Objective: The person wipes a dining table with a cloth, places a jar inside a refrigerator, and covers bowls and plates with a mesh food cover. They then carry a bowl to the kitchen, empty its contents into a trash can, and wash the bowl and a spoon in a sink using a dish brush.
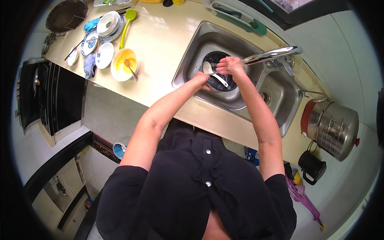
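Note:
Both my hands are over a dark round pot (221, 85) in the larger basin of a steel double sink (192, 45). My left hand (201, 80) has its fingers curled at the pot's near left side, around what looks like the end of a thin metal utensil (213, 73); the grip is partly hidden. Beneath the stream of the chrome faucet (270, 54), my right hand (229, 65) has its palm up and fingers slightly bent, close to the utensil; whether it touches it is unclear. A white ladle (219, 78) lies across the pot between my hands.
On the counter at left stand a yellow-stained bowl (114, 70) with a fork (130, 69), stacked white dishes (105, 24), a blue-patterned plate (87, 45), a green ladle (123, 33) and a bluish cloth (89, 64). Right of the sink are a steel pot (339, 129) and a black pitcher (309, 163).

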Motion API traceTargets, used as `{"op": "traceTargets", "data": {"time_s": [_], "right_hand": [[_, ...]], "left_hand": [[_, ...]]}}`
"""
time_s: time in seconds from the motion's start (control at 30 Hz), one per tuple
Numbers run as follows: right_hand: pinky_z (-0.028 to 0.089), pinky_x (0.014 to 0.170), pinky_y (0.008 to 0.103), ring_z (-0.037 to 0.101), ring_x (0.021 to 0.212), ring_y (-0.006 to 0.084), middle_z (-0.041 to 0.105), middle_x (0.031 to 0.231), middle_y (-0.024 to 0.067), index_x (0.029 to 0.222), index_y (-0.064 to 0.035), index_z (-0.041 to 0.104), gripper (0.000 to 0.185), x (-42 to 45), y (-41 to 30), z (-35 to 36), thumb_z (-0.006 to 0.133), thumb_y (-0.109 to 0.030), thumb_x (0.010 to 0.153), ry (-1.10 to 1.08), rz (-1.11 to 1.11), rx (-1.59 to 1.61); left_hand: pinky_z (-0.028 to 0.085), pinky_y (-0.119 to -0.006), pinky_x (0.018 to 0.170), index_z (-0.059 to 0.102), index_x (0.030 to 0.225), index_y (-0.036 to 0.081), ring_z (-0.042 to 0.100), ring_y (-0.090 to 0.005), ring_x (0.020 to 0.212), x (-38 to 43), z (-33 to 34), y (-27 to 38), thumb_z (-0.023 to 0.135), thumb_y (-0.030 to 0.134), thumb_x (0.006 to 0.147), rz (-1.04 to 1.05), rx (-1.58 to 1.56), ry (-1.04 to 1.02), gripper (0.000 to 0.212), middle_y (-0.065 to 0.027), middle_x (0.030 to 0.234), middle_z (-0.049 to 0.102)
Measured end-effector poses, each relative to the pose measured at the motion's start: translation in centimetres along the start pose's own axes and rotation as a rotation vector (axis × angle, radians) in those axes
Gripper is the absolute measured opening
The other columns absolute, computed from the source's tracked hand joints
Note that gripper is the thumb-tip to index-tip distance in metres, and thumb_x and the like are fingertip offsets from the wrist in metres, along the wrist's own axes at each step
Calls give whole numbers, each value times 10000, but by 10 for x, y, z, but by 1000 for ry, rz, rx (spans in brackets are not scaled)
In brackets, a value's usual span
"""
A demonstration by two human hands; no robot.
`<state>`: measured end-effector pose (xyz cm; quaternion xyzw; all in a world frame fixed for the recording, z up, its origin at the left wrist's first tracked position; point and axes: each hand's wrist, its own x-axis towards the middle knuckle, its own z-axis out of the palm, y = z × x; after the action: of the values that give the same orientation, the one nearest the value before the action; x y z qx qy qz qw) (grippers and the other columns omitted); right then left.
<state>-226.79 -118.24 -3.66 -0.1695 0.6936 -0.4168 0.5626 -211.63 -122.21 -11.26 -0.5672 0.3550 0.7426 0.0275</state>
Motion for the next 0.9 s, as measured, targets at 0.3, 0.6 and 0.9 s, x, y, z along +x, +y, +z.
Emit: {"op": "traceTargets", "data": {"time_s": [0.3,0.6,0.9], "right_hand": [[472,813,387,620,881,324,635,873,233,968,12,588,243,37,47,19,526,-137,786,227,-282,-865],[465,844,414,557,1015,349,577,1063,230,1010,-10,567,361,56,115,13,662,-252,758,62,-34,-1243],[514,686,389,655,695,290,638,699,170,901,-23,624,193,60,133,15,588,-166,776,300,-64,-944]], "left_hand": [[573,-423,509,596,913,-91,651,-325,644,8,-13,-8,448,-22,782,-37,-112,14,210,-206,821,643],[542,-579,648,473,958,-148,627,-416,760,12,-27,-12,401,-89,759,-137,-168,2,220,-252,878,584],[545,-579,644,479,948,-135,622,-414,781,36,-21,-23,388,-92,764,-182,-226,78,210,-242,881,583]]}}
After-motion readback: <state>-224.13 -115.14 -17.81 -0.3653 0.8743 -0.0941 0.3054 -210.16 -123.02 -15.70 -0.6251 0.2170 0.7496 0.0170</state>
